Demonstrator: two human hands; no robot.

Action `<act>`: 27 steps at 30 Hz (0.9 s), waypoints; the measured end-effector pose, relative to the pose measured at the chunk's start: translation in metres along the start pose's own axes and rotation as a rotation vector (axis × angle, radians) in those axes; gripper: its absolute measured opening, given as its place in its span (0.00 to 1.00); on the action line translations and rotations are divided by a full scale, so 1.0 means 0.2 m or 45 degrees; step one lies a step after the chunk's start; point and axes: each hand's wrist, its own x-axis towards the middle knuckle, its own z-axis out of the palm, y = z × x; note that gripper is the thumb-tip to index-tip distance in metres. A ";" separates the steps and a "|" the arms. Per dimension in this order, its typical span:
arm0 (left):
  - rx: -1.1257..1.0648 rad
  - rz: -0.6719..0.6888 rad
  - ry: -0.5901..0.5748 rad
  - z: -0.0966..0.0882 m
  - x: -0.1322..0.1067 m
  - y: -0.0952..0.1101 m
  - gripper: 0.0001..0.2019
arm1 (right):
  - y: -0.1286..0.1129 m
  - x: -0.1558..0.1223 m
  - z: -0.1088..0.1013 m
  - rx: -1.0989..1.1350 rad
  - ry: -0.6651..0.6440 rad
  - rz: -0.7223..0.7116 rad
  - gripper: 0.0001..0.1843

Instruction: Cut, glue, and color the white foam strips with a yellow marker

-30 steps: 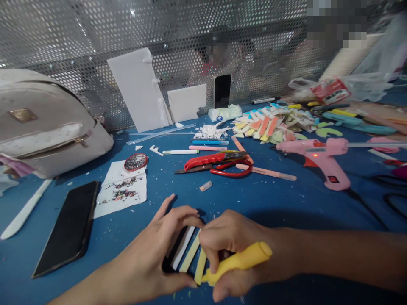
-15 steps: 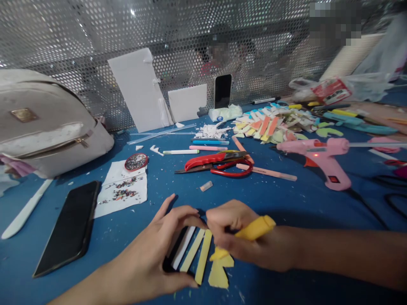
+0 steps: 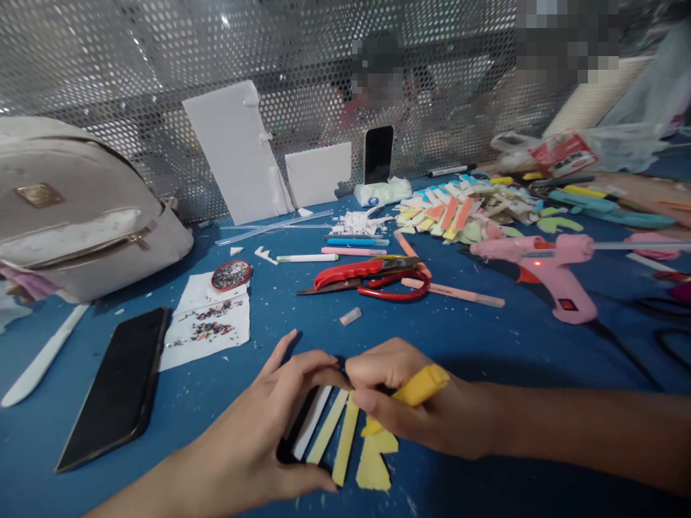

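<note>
My left hand (image 3: 281, 424) curves around several narrow strips, its thumb at the lower end of a yellow strip (image 3: 345, 440) and its fingertips by the upper end. Beside that lie a paler yellow strip (image 3: 327, 432) and a white strip (image 3: 313, 423), with a dark object under the palm that I cannot make out. My right hand (image 3: 410, 396) is closed around a thick yellow marker (image 3: 424, 386), its tip hidden behind the fingers near the yellow strip's top. Below the right hand are cut yellow pieces (image 3: 373, 464).
Red-handled pliers (image 3: 348, 273), red scissors (image 3: 372, 289) and pens lie ahead. A pink glue gun (image 3: 561, 270) with its cable is at right, a heap of coloured strips (image 3: 458, 208) behind. A black phone (image 3: 116, 388), white knife (image 3: 46, 356) and backpack (image 3: 80, 216) are at left.
My right hand and the yellow marker have shifted slightly left, towards the yellow strip. My left hand stays in place around the strips.
</note>
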 end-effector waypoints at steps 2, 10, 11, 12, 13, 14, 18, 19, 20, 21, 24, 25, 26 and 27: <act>-0.018 -0.003 -0.003 0.00 0.00 0.00 0.44 | 0.00 0.00 0.00 0.008 0.011 0.001 0.24; -0.088 0.007 0.015 0.02 0.00 -0.02 0.42 | 0.00 0.00 -0.01 0.055 0.000 0.018 0.24; -0.102 0.010 0.020 0.02 -0.01 -0.03 0.43 | 0.00 0.00 -0.01 0.073 -0.002 0.009 0.24; -0.108 0.009 0.026 0.02 -0.01 -0.03 0.44 | 0.00 0.00 -0.01 0.103 0.000 0.004 0.24; -0.105 0.005 0.034 0.02 -0.01 -0.04 0.45 | -0.01 0.00 -0.01 0.142 0.016 0.006 0.24; -0.100 -0.001 0.047 0.02 -0.02 -0.04 0.48 | -0.01 0.00 -0.02 0.183 0.054 0.027 0.24; -0.101 -0.039 0.116 0.03 -0.02 -0.05 0.54 | -0.01 0.02 -0.03 0.324 0.301 0.175 0.28; -0.096 -0.048 0.124 0.03 -0.02 -0.05 0.55 | -0.01 0.02 -0.03 0.362 0.346 0.206 0.28; -0.078 -0.057 0.123 0.03 -0.02 -0.04 0.55 | -0.01 0.03 -0.03 0.394 0.370 0.235 0.28; -0.053 -0.064 0.111 0.02 -0.02 -0.04 0.55 | -0.01 0.03 -0.03 0.417 0.382 0.254 0.29; 0.028 -0.070 0.055 0.02 -0.03 -0.04 0.55 | -0.01 0.03 -0.04 0.429 0.352 0.246 0.29; 0.049 -0.067 0.041 0.01 -0.03 -0.04 0.55 | 0.00 0.03 -0.05 0.430 0.321 0.233 0.29; 0.067 -0.062 0.034 0.01 -0.03 -0.04 0.55 | 0.00 0.03 -0.05 0.434 0.286 0.221 0.28; 0.080 -0.059 0.034 0.00 -0.04 -0.04 0.54 | 0.00 0.03 -0.06 0.439 0.253 0.213 0.28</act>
